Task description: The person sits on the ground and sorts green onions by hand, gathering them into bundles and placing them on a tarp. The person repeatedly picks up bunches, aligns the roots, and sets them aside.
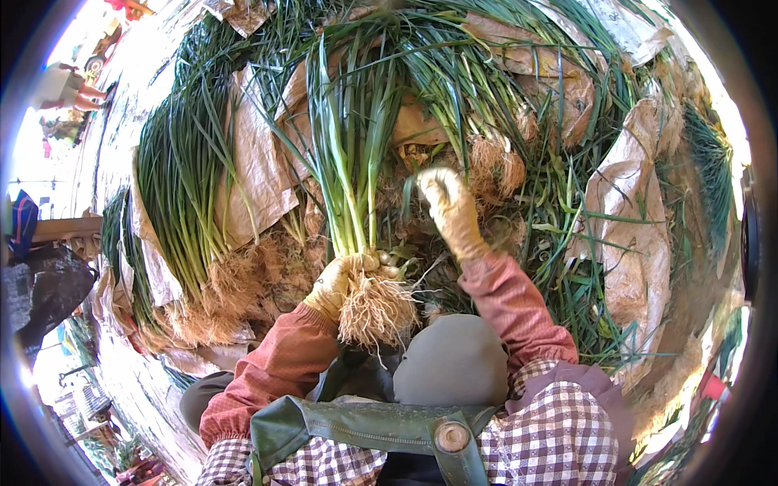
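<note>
My left hand (331, 285), in a yellowish work glove, is closed round the lower stalks of a bunch of green onions (350, 190). Its pale, tangled roots (378, 312) hang toward me, and its leaves fan out away from me. To the right of this bunch, my right hand (450, 212), gloved the same way, is raised with curled fingers. Whatever it pinches, if anything, is too blurred to make out. Loose leaves and dry debris lie beneath both hands.
More green onions (182, 186) with bushy roots lie at the left on tan woven sacking (258, 174). Other bunches (494, 105) spread along the far side. Stripped leaves (559, 267) heap at the right beside a crumpled sack (636, 219). My grey-covered knee (454, 360) stands close below.
</note>
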Motion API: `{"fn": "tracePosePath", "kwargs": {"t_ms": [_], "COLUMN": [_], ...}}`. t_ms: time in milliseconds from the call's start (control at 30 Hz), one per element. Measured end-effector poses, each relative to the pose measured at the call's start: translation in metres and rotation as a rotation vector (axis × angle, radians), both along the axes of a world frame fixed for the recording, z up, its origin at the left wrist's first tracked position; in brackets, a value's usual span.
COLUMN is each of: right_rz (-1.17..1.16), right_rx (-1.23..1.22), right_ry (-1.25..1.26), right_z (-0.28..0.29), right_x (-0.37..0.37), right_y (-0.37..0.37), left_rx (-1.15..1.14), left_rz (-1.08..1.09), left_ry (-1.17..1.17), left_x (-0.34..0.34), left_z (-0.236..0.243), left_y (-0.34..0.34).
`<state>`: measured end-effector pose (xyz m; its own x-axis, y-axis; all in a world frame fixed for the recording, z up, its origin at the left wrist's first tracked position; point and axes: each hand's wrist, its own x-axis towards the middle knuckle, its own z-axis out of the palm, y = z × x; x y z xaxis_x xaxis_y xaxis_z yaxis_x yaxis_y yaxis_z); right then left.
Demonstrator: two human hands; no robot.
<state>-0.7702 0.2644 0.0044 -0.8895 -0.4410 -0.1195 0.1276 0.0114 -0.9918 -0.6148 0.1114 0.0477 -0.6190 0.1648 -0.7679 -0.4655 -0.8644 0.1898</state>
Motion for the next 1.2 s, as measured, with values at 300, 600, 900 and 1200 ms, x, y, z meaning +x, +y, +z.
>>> {"fn": "tracePosePath", "kwargs": {"t_ms": [300,600,900,1200], "right_rz": [0.785,0.328,0.069,-0.494], "right_rx": [0.399,0.241,0.676,-0.104], "right_ry": [0.554,0.443,0.480,-0.033], "right_z": [-0.020,0.021,0.049,0.053], "right_x": [0.060,0.011,-0.187,-0.199], "right_y": [-0.010,-0.052,-0.104,0.177], "left_rx": [-0.483,-0.651,-0.941,-1.104], "left_rz": [-0.176,-0.359,-0.452,-0.201], "left_ry": [-0.128,-0.090,-0.263,-0.032], "left_x": [0.002,0.034,0.116,0.119], "left_z": [-0.022,0.053,0.258,0.246], "left_y": [-0.008,-0.016,-0.041,-0.085]}}
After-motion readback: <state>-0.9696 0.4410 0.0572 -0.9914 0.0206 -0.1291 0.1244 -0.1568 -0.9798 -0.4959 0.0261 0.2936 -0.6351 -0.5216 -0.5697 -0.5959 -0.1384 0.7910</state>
